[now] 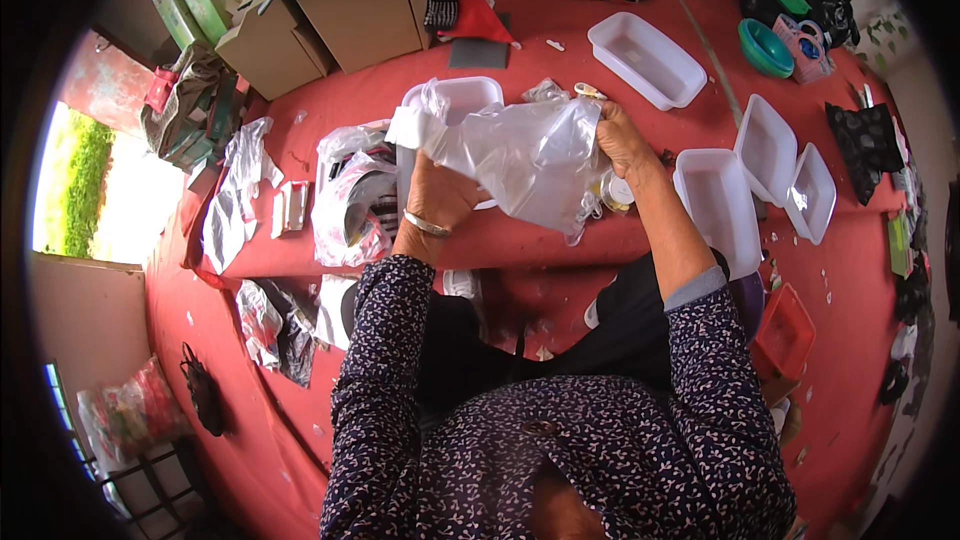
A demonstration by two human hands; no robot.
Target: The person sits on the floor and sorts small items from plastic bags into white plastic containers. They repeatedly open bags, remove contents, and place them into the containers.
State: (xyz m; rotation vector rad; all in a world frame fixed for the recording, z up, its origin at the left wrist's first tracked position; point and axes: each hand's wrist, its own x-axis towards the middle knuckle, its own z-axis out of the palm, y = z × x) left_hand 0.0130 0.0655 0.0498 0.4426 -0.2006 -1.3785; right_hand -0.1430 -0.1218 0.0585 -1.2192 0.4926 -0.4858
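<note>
Hands, two, raised side by side over the near edge of a red table (620, 120), forearms in dark flowered sleeves coming up from the lower edge. Left hand (440, 190): back toward the camera, metal bangle (427, 225) at the wrist, fingers closed into the left part of a clear plastic bag (520, 160). Right hand (622, 140): wrist bent, fingers pinching the bag's upper right edge. Bag: crumpled, held up between both hands above the table, its left end lying over a white tray (462, 98). Further white trays: one far right of the hands (645, 60), a group of three to the right (765, 180). Left of the hands: a loose bag of dark items (350, 195). Far left: cardboard boxes (330, 15).
</note>
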